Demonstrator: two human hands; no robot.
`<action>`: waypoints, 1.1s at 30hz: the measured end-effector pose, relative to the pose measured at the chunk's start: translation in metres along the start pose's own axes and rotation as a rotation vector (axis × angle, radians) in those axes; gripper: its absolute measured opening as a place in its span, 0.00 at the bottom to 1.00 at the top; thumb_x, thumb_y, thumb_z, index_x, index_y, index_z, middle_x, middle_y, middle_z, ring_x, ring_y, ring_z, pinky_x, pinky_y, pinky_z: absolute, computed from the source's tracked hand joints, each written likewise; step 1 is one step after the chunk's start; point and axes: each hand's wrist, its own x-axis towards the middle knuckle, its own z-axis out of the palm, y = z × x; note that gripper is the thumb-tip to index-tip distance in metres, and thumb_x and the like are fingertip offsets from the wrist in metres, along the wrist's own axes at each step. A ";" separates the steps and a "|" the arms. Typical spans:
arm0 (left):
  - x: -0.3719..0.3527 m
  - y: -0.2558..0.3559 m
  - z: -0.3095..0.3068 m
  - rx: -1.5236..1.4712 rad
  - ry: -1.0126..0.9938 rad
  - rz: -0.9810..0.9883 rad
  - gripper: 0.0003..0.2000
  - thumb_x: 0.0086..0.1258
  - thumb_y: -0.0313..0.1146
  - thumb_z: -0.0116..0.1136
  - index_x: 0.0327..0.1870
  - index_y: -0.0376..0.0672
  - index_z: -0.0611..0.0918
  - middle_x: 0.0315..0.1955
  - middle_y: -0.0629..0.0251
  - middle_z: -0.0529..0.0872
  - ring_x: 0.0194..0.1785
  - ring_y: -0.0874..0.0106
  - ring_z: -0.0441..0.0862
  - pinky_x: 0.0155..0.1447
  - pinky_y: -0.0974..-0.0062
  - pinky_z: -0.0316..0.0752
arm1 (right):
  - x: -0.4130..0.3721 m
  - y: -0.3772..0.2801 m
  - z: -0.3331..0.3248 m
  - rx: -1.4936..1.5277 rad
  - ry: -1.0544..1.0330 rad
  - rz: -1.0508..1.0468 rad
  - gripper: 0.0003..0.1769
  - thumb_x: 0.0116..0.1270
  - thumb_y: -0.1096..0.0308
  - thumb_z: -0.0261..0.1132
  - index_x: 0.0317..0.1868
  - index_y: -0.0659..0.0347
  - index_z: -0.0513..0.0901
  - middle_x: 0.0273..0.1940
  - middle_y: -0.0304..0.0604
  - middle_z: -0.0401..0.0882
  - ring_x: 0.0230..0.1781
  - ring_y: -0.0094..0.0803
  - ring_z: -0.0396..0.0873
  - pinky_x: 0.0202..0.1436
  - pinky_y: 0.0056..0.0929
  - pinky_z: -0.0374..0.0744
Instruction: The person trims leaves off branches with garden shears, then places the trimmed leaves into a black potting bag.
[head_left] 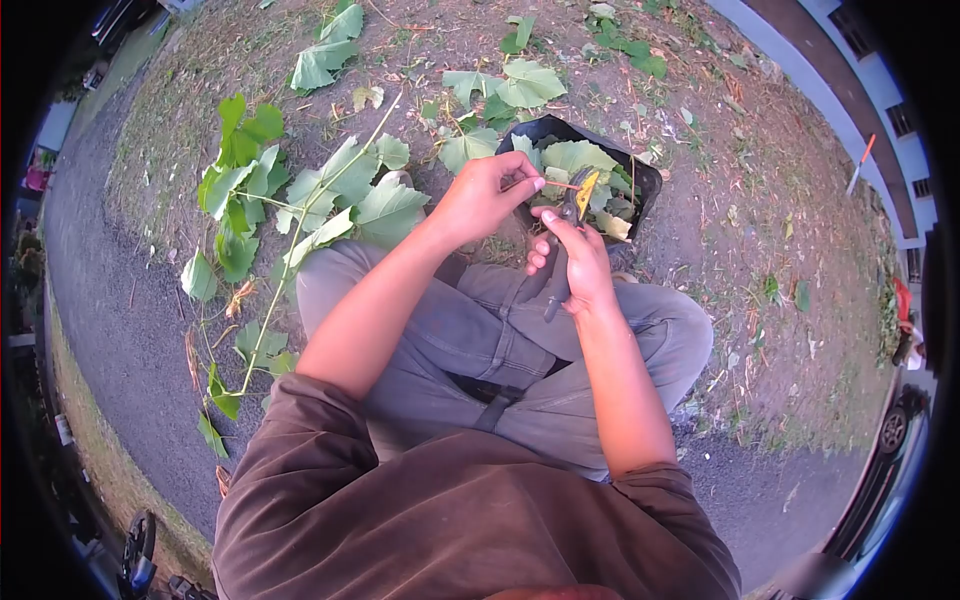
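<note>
My left hand (487, 200) pinches the end of a thin reddish stem (560, 185) between thumb and fingertips. In my right hand (580, 258) is a pair of pruning shears (584, 192), with yellow on the head and dark handles pointing back towards my lap. The other end of the stem lies at the shears' blades; whether it sits between them I cannot make out. Just beneath both hands stands a black plastic container (650, 188), holding cut green leaves (580, 156). My crossed legs are close below it.
A long leafy vine shoot (290, 250) lies on the ground to my left. Several loose leaves (530, 84) are scattered beyond the container. An orange-handled tool (862, 160) is at the far right, near a building wall. Asphalt (100, 240) runs along the left, and a parked car (893, 430) shows at the right edge.
</note>
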 end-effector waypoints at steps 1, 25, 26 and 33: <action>0.001 -0.001 0.000 0.003 -0.006 -0.016 0.08 0.82 0.32 0.65 0.46 0.34 0.85 0.32 0.72 0.86 0.36 0.84 0.79 0.41 0.76 0.76 | 0.000 0.001 -0.001 0.000 0.000 0.000 0.18 0.78 0.60 0.71 0.57 0.64 0.82 0.28 0.37 0.76 0.25 0.29 0.78 0.30 0.33 0.80; 0.004 0.002 -0.013 -0.415 0.180 -0.027 0.07 0.86 0.30 0.57 0.56 0.39 0.83 0.41 0.68 0.87 0.33 0.83 0.76 0.40 0.81 0.74 | -0.017 0.006 0.013 -0.181 -0.257 0.057 0.21 0.80 0.61 0.62 0.67 0.62 0.79 0.54 0.48 0.89 0.59 0.35 0.86 0.66 0.40 0.79; 0.003 0.002 -0.013 -0.451 0.190 -0.009 0.06 0.85 0.29 0.56 0.54 0.39 0.82 0.39 0.69 0.86 0.32 0.83 0.76 0.39 0.80 0.74 | -0.016 0.008 0.012 -0.191 -0.209 -0.016 0.18 0.79 0.65 0.65 0.65 0.61 0.81 0.52 0.44 0.90 0.55 0.30 0.85 0.60 0.32 0.78; -0.001 0.000 -0.003 -0.340 0.067 0.038 0.06 0.83 0.25 0.54 0.52 0.38 0.83 0.39 0.71 0.83 0.35 0.81 0.77 0.42 0.79 0.74 | -0.014 0.001 0.011 -0.324 -0.106 -0.363 0.14 0.82 0.65 0.66 0.58 0.66 0.82 0.29 0.39 0.84 0.29 0.26 0.83 0.42 0.27 0.80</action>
